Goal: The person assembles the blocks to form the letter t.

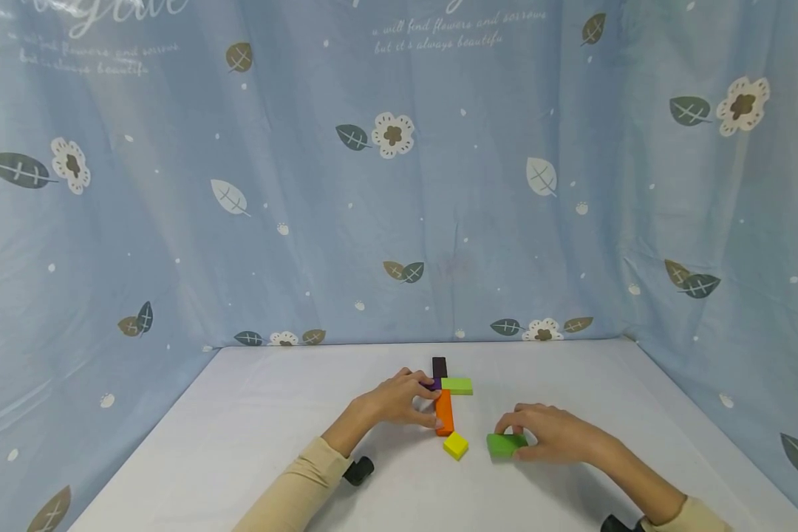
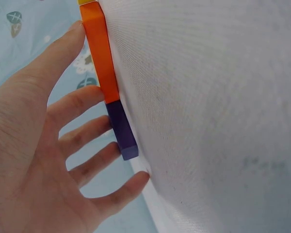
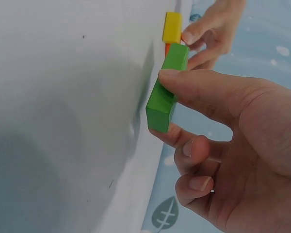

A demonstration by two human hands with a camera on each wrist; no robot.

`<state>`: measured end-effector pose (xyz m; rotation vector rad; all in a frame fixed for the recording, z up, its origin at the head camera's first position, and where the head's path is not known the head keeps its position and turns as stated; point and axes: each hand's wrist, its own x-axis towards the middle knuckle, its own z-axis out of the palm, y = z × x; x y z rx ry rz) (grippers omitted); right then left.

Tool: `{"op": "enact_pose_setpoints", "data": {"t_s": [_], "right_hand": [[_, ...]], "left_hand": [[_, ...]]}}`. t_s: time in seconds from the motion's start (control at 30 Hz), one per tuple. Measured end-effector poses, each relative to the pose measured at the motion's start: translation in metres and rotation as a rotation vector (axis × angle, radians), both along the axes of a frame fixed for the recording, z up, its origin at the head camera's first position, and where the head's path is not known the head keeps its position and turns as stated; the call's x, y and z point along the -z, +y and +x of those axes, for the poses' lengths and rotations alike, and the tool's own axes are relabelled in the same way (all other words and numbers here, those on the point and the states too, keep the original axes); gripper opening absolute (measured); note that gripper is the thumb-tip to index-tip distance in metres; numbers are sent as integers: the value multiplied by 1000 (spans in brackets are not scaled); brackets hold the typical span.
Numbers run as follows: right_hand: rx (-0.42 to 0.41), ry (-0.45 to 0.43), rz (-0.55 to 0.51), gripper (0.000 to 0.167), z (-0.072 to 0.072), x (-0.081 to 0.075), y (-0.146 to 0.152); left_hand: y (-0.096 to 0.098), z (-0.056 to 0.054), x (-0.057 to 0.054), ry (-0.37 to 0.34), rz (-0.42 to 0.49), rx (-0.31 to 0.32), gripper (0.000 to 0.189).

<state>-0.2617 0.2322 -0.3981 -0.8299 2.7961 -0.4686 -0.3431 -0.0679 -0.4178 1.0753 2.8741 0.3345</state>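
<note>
My left hand [image 1: 397,399] lies along the left side of a row of wooden blocks. Its thumb and index finger touch an orange block [image 1: 444,415]; other fingertips rest against a purple block [image 2: 119,124] at the orange one's far end. A light green block [image 1: 457,386] lies crosswise to the right of the purple one, and a black block [image 1: 440,367] extends beyond them. At the near end sits a yellow block [image 1: 456,445], turned at an angle. My right hand [image 1: 558,434] pinches a green block [image 3: 166,92] between thumb and fingers, to the right of the yellow block.
A white cloth-covered table [image 1: 253,414] carries the blocks. Behind and on both sides hangs a blue curtain [image 1: 306,185] with leaf and flower prints. Black wrist devices show at my left sleeve [image 1: 306,473] and at the right wrist.
</note>
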Motion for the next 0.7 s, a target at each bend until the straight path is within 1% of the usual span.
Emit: {"op": "enact_pose_setpoints", "data": {"t_s": [0.33,0.43,0.7], "right_hand": [[-30,25,-3,34,3,2,-5],[-26,29,0,34,3,3,-7],[-11,-15,-5,33,3,4,-13]], "left_hand": [[0,0,0,5,-10,-1,64],[0,-1,-1,8,-7,4,63],[0,-1,1,-4,-3,1,64]]}}
